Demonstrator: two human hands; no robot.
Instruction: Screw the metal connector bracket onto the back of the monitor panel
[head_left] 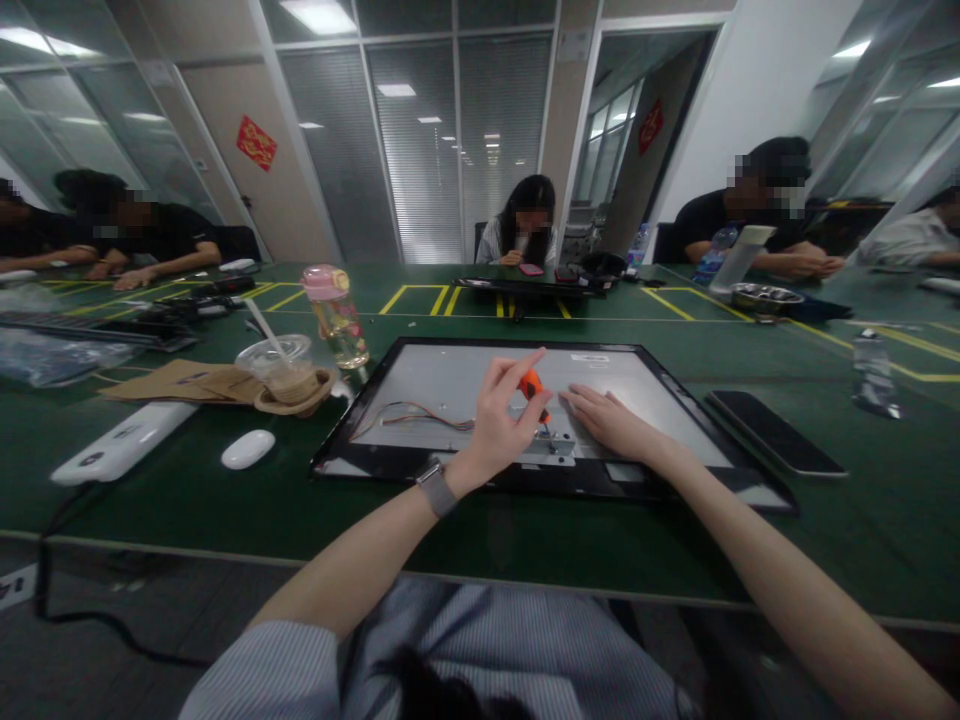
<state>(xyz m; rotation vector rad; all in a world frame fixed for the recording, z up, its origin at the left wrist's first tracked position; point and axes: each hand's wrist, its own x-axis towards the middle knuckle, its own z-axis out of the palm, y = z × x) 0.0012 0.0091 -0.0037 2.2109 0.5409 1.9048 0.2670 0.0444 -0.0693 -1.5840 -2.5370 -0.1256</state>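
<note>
Above the black-framed, flat grey panel [439, 370], the left hand [504, 408], fingers curled, pinches an orange-handled screwdriver [531, 383] over a silver metal bracket [555, 453]; fastener work appears in hand, calling for steady, aligned turning. The right hand [606, 418] lies flat on the panel, gripping nothing.

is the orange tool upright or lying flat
Upright, leaning somewhat: the left hand holds the orange tool with its handle above and its shaft pointing down at the metal bracket. The tip's contact is unclear.
</note>
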